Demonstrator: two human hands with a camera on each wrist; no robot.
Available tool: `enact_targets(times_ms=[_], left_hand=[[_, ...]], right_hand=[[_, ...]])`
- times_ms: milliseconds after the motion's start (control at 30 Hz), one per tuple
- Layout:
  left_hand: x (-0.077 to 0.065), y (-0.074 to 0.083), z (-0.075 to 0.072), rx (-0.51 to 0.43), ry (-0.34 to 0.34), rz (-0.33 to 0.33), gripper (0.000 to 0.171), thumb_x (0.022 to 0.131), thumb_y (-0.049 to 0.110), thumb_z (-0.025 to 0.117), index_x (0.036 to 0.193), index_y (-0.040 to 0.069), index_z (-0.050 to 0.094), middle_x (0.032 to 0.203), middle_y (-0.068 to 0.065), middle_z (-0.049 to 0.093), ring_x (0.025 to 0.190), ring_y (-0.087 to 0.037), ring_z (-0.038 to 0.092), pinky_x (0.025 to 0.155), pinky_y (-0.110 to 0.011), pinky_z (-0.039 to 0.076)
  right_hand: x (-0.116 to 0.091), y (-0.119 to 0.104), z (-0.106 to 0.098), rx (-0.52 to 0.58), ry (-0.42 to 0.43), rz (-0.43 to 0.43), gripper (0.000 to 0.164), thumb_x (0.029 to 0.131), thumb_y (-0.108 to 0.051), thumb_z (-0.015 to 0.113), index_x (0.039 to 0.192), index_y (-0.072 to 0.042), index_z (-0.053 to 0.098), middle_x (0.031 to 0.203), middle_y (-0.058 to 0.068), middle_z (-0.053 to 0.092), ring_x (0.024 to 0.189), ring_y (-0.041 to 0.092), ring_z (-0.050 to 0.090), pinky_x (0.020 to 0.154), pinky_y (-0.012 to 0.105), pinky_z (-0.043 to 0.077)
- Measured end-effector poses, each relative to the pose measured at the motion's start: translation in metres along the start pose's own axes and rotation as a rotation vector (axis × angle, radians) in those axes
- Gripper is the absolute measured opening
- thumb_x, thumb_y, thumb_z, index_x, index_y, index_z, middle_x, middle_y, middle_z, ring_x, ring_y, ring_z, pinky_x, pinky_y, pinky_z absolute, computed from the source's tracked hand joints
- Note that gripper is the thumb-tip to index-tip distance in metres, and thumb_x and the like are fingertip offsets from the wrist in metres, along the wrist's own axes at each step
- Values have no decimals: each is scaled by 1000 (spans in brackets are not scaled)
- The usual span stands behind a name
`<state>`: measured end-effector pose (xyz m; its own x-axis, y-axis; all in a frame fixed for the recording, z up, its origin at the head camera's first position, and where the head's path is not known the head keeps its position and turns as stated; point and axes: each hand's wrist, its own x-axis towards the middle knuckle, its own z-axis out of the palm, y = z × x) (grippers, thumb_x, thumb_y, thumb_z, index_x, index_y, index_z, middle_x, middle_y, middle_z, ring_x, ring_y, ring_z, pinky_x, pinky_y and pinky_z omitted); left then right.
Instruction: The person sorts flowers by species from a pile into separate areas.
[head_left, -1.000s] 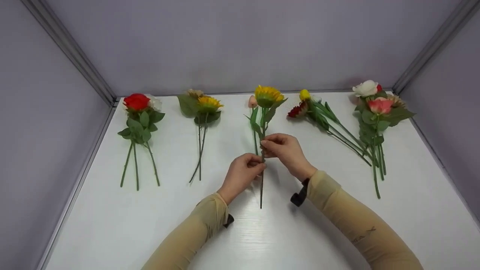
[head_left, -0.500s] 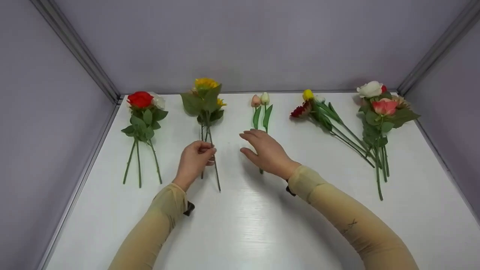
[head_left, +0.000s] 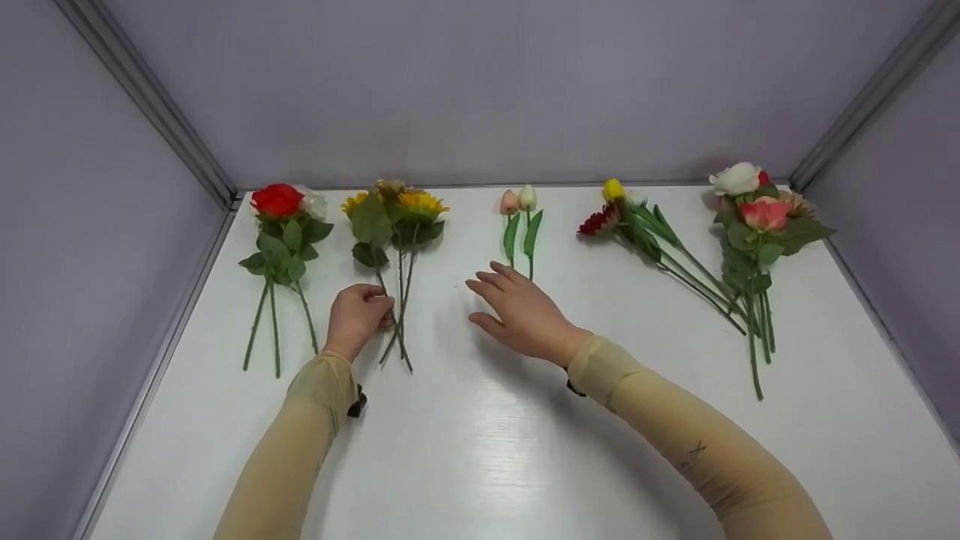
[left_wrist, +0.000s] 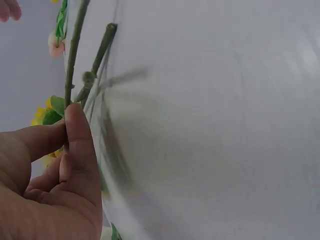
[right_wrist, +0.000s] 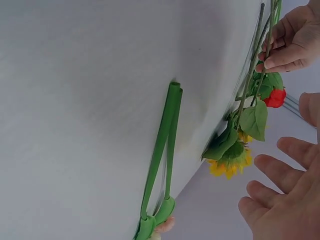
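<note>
My left hand (head_left: 356, 319) pinches the stem of a sunflower (head_left: 354, 202) between thumb and fingers; in the left wrist view the stem (left_wrist: 75, 55) passes between the fingertips. Its bloom is partly behind its own leaf. Right beside it lie another sunflower (head_left: 422, 206) and a beige flower (head_left: 391, 187), their stems crossing low down. My right hand (head_left: 529, 315) hovers over the lower stems of a pink tulip (head_left: 509, 201) and a white tulip (head_left: 528, 196), fingers spread and holding nothing. The right wrist view shows the tulips' green stems (right_wrist: 167, 135) apart from that hand.
On the left lies a group with a red rose (head_left: 277, 201) and a white flower (head_left: 313, 202). To the right are a yellow tulip (head_left: 613, 189), a dark red flower (head_left: 600, 220) and a bunch with a pink rose (head_left: 765, 214). Walls enclose the white table (head_left: 480, 450).
My left hand has carried the sunflower from the middle leftward and lowered it to the left side of the second group. My right hand has let go of its stem and spread its fingers.
</note>
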<state>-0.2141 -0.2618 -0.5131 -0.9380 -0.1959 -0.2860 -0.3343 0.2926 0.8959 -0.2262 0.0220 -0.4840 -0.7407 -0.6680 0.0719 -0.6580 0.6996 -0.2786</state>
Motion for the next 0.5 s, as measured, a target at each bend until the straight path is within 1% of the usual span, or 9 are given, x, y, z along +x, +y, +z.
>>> enact_targets(times_ms=[67,133,167,233,367,500], left_hand=[[1,-1,2,67,-8,-2,38,101,9,63,135,-6,60,109,-18,71,75,-14,69,69,-25,59],[2,-2,4,113,-25,-1,41,102,11,63,139,-4,58,111,-17,69,77,-14,68,70,-26,58],[3,-3,5,150,-33,7,42,102,13,62,140,-4,57,111,-16,69,78,-14,68,70,-26,58],[3,-3,7,228,-38,28,43,104,16,61,142,-2,57,110,-14,68,80,-15,67,71,-28,56],[3,-4,10,382,-32,98,45,105,22,60,143,-3,56,105,-12,67,80,-18,66,72,-33,51],[6,-4,13,441,-26,131,45,105,23,60,141,-4,57,101,-13,68,81,-21,65,76,-38,51]], right_hand=[[-1,2,1,-6,-5,10,57,106,-41,56,154,-10,47,155,10,47,151,30,28,123,42,22],[-2,4,2,-15,-10,16,57,106,-42,56,154,-11,47,156,10,46,151,30,27,123,42,22],[-3,5,2,-16,-14,18,58,106,-42,55,154,-11,47,156,11,46,151,30,27,123,42,22],[-3,6,3,-16,-22,22,58,106,-43,55,155,-11,46,157,11,45,152,31,26,123,43,22],[-5,10,4,-11,-36,22,59,107,-43,54,155,-10,44,158,13,43,152,32,25,124,43,19],[-8,16,3,-5,-39,32,58,107,-42,53,155,-9,45,157,14,44,152,33,26,124,42,18]])
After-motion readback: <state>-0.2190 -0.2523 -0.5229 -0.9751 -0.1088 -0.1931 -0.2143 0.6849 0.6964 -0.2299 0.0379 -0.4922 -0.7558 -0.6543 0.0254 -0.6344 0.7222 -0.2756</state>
